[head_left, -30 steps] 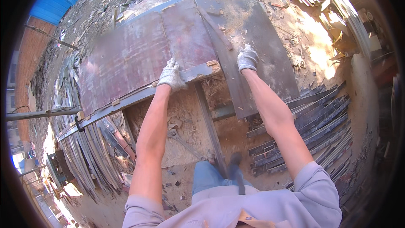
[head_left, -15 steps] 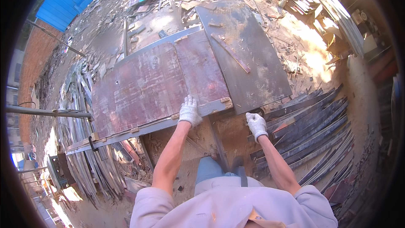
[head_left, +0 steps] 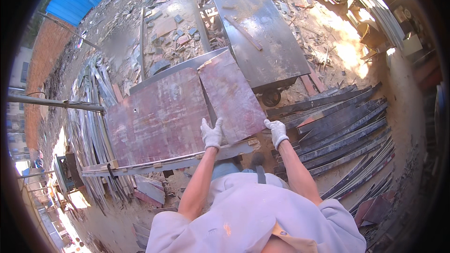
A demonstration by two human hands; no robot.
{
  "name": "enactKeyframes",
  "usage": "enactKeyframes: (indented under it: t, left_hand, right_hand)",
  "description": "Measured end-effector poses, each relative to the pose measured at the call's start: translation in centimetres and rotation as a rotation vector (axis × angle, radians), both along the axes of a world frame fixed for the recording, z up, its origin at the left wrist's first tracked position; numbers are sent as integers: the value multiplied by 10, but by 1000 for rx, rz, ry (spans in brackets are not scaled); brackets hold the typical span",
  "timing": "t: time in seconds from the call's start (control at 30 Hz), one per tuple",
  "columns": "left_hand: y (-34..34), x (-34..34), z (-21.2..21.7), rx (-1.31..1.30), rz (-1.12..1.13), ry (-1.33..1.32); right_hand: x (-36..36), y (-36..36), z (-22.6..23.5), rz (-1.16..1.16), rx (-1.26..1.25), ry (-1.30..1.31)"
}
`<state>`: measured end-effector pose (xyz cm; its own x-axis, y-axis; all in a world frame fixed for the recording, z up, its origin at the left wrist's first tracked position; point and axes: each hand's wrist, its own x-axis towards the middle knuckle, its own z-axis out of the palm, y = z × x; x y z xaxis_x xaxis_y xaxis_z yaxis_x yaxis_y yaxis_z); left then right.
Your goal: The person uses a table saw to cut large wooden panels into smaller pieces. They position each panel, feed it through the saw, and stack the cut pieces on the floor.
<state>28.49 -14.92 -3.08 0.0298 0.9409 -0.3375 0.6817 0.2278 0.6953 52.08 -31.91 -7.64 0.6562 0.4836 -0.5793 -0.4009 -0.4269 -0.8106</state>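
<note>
A smaller reddish-brown plywood board [head_left: 232,98] lies tilted on the bench, a narrow dark wedge between it and the larger worn plywood board [head_left: 159,117] on its left. My right hand [head_left: 276,131], in a white glove, pinches the small board's near right corner. My gloved left hand [head_left: 212,135] rests at the gap, thumb and fingers spread, the thumb against the small board's left edge. Below both boards runs a grey metal bench rail [head_left: 183,160], with a black clamp [head_left: 111,171] near its left end.
A dark panel on a wheeled cart [head_left: 262,37] stands beyond, with a loose wood strip [head_left: 243,33] on top. Stacked dark strips [head_left: 342,131] lie at right, long thin offcuts [head_left: 93,131] at left. A metal pole [head_left: 56,102] juts in from the left. Scraps litter the ground.
The small board has turned and come nearer, opening a gap beside the large one. My right hand has moved onto its corner; my left hand has shifted to the gap with its fingers spread.
</note>
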Motion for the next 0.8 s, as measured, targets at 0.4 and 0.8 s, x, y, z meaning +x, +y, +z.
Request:
enactKeyframes:
  t: [0.4,0.8]
  left_hand:
    - [74,237,-100,-574,139,-735]
    - [179,364,-68,-853,228,-986]
  right_hand:
    - [69,42,26,-505,262,-6]
    - [210,171,54,-502,151,-221]
